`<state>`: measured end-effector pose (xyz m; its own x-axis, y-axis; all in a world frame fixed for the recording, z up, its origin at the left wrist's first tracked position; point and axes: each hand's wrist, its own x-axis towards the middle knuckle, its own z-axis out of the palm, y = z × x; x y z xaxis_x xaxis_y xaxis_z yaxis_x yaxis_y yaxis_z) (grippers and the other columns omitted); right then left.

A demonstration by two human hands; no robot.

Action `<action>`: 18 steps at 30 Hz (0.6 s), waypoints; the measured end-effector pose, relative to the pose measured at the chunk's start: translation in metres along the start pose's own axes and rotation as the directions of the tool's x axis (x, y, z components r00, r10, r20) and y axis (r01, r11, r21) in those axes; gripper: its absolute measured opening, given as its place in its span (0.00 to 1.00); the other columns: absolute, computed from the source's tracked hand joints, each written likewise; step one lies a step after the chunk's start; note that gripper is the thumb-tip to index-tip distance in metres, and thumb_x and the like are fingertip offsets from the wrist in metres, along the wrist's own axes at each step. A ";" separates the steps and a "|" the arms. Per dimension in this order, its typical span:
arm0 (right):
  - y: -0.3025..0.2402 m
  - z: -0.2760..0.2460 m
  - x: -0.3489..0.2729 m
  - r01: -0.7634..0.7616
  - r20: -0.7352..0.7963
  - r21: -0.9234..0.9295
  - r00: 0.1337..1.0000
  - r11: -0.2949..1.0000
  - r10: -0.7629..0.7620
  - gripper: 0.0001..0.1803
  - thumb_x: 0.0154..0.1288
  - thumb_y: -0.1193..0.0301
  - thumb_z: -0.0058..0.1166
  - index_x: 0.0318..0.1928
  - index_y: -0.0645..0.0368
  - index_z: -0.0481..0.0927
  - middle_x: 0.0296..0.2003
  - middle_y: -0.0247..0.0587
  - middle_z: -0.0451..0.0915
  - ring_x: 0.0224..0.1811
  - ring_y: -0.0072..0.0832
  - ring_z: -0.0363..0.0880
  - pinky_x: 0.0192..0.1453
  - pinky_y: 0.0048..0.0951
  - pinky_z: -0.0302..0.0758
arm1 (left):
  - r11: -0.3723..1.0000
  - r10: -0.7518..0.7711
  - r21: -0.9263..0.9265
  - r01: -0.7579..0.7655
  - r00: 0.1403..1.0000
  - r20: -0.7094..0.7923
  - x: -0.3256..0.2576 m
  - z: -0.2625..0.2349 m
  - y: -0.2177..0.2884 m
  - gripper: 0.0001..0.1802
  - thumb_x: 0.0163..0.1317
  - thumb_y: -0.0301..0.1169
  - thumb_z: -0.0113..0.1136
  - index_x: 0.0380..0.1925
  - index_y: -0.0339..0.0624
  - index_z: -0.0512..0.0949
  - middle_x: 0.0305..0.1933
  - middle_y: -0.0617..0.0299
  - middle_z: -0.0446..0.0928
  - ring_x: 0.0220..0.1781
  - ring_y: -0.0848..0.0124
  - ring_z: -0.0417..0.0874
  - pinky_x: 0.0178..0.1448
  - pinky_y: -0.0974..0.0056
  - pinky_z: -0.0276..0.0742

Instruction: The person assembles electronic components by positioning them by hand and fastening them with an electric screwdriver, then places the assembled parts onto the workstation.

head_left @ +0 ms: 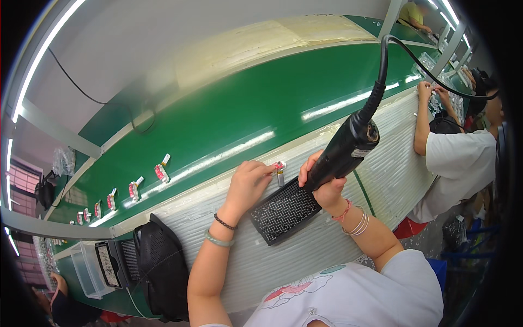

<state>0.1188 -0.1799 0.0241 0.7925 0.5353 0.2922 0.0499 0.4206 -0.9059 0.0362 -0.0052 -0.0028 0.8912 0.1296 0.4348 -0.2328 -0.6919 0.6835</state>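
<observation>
My right hand [325, 188] is wrapped round a thick black corded electric screwdriver [344, 150], tilted with its cable end up and to the right. Its tip is hidden behind the hand. The fingertips of my left hand [248, 188] pinch a small pink-and-white part [280, 165] at the edge of the green surface. From that part a short grey piece hangs down toward me. Just below both hands lies a black rectangular tray [295, 228], its gridded face dotted with many tiny shiny pieces, probably screws.
Several similar pink-and-white parts [162, 173] stand in a row along the green surface [218, 111] at left. A black bag-like thing [159, 267], a screw box [109, 264] and a clear bin [81, 267] sit lower left. A co-worker's white sleeve [460, 161] is at right. The black cable [383, 60] arches overhead.
</observation>
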 end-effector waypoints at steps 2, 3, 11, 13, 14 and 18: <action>0.000 -0.001 0.000 -0.028 0.024 -0.048 0.999 0.998 0.029 0.49 0.35 0.22 0.45 0.35 0.61 0.65 0.20 0.39 0.70 0.22 0.25 0.72 0.27 0.24 0.72 | 1.000 -0.003 -0.001 0.003 1.000 0.001 0.000 0.000 0.000 0.14 0.47 0.22 0.62 0.36 0.44 0.81 0.32 0.60 0.76 0.35 0.61 0.74 0.42 0.61 0.70; 0.000 -0.001 0.000 -0.027 0.025 -0.046 0.999 0.999 0.028 0.49 0.35 0.22 0.45 0.35 0.61 0.65 0.20 0.39 0.70 0.22 0.25 0.72 0.27 0.24 0.72 | 1.000 -0.003 0.001 0.003 1.000 0.001 0.000 0.000 0.000 0.14 0.47 0.22 0.62 0.36 0.44 0.81 0.32 0.60 0.76 0.35 0.61 0.74 0.42 0.61 0.70; 0.001 0.002 0.003 0.009 0.015 -0.005 1.000 1.000 -0.009 0.50 0.35 0.22 0.44 0.35 0.62 0.65 0.20 0.40 0.70 0.22 0.26 0.72 0.26 0.25 0.73 | 1.000 0.011 0.011 -0.011 1.000 -0.005 -0.002 -0.001 -0.002 0.14 0.48 0.22 0.62 0.37 0.44 0.80 0.32 0.59 0.76 0.36 0.60 0.74 0.42 0.61 0.71; -0.006 0.007 0.011 0.044 0.018 0.038 0.999 0.998 -0.045 0.51 0.35 0.21 0.42 0.35 0.62 0.65 0.20 0.40 0.70 0.21 0.27 0.72 0.25 0.25 0.73 | 1.000 0.009 0.002 -0.009 1.000 -0.019 0.000 0.001 -0.001 0.13 0.48 0.22 0.62 0.37 0.44 0.80 0.32 0.58 0.76 0.36 0.60 0.74 0.42 0.61 0.71; -0.013 0.008 0.015 0.075 0.004 0.069 0.997 0.995 -0.076 0.52 0.35 0.20 0.39 0.34 0.62 0.65 0.20 0.41 0.70 0.21 0.27 0.72 0.25 0.26 0.73 | 1.000 0.009 -0.024 -0.010 1.000 -0.022 0.001 0.003 0.000 0.13 0.48 0.22 0.61 0.37 0.43 0.80 0.32 0.58 0.75 0.36 0.60 0.74 0.42 0.61 0.71; -0.023 0.038 0.048 0.093 0.099 0.083 0.990 0.992 -0.101 0.52 0.36 0.20 0.37 0.34 0.62 0.65 0.19 0.41 0.70 0.19 0.28 0.72 0.24 0.25 0.72 | 0.999 -0.005 0.036 0.005 1.000 0.005 -0.001 -0.005 -0.003 0.17 0.47 0.21 0.62 0.41 0.41 0.78 0.34 0.58 0.78 0.37 0.63 0.78 0.41 0.62 0.76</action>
<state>0.1325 -0.1361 0.0702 0.7192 0.5602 0.4109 0.0726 0.5276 -0.8464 0.0343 -0.0002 -0.0021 0.8945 0.1292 0.4281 -0.2143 -0.7165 0.6639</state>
